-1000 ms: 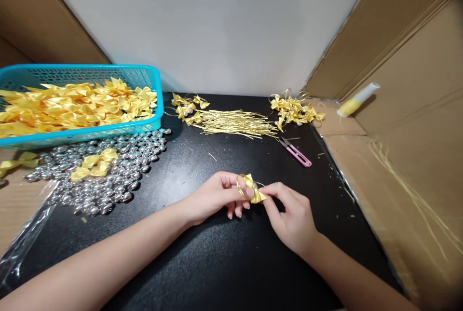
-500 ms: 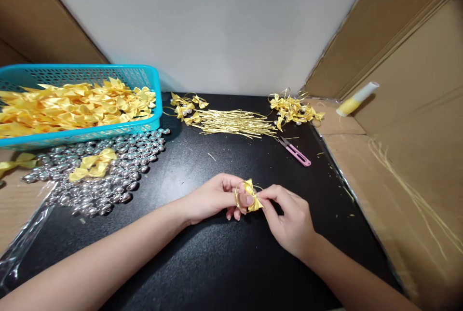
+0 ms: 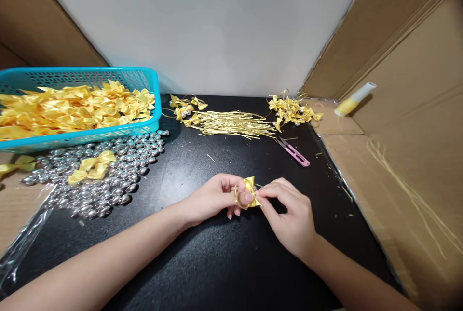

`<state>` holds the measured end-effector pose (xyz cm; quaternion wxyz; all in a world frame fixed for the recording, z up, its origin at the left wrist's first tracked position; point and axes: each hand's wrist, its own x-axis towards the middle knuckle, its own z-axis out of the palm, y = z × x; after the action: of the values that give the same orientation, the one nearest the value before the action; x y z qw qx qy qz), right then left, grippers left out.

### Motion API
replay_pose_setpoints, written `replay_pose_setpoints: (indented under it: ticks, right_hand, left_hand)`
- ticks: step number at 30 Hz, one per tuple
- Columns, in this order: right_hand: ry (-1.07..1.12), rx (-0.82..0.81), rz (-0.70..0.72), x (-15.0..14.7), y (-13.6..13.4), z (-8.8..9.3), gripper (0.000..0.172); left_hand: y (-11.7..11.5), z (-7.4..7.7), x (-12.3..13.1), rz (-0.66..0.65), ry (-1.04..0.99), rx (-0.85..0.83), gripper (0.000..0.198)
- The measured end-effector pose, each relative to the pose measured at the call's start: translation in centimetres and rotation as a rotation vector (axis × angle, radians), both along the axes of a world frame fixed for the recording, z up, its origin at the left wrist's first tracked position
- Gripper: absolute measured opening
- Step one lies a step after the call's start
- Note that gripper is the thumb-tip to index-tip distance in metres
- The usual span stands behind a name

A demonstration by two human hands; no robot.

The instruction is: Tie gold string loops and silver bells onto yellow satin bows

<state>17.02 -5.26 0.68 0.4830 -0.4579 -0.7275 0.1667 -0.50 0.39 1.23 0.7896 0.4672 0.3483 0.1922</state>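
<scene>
Both hands meet over the middle of the black table (image 3: 202, 263). My left hand (image 3: 211, 199) pinches a small yellow ribbon bow (image 3: 250, 190) with a loop of gold wire round it. My right hand (image 3: 291, 217) pinches the bow's right side, fingers curled. A bundle of gold wire strands (image 3: 235, 124) lies at the back centre. Finished yellow bows with wire (image 3: 291, 110) are heaped at the back right, and a few more bows (image 3: 186, 107) lie at the back left of the strands.
A turquoise basket (image 3: 144, 79) full of yellow bows stands at the back left. Silver beads (image 3: 104, 176) are spread in front of it with loose bows on top. Pink thread snips (image 3: 294, 152) lie behind my right hand. Cardboard walls flank both sides; a white-yellow tube (image 3: 352, 100) rests at right.
The hands have closed in a little on the bow, and my right fingers have shifted up over its right side. Nothing else has moved.
</scene>
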Motion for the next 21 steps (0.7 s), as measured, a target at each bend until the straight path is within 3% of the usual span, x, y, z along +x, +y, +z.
replay_pose_setpoints:
  ticks: [9, 14, 21]
  right_hand:
    - [-0.01, -0.121, -0.045, 0.2, 0.3, 0.2, 0.012]
    - [-0.079, 0.036, -0.161, 0.7, 0.3, 0.6, 0.012]
    - [-0.245, 0.059, -0.048, 0.7, 0.2, 0.5, 0.018]
  left_hand:
    - [0.2, 0.1, 0.0, -0.012, 0.035, -0.034, 0.033]
    - [-0.4, -0.4, 0.3, 0.081, 0.111, 0.036, 0.036]
    - [-0.8, -1.0, 0.4, 0.092, 0.121, 0.085, 0.032]
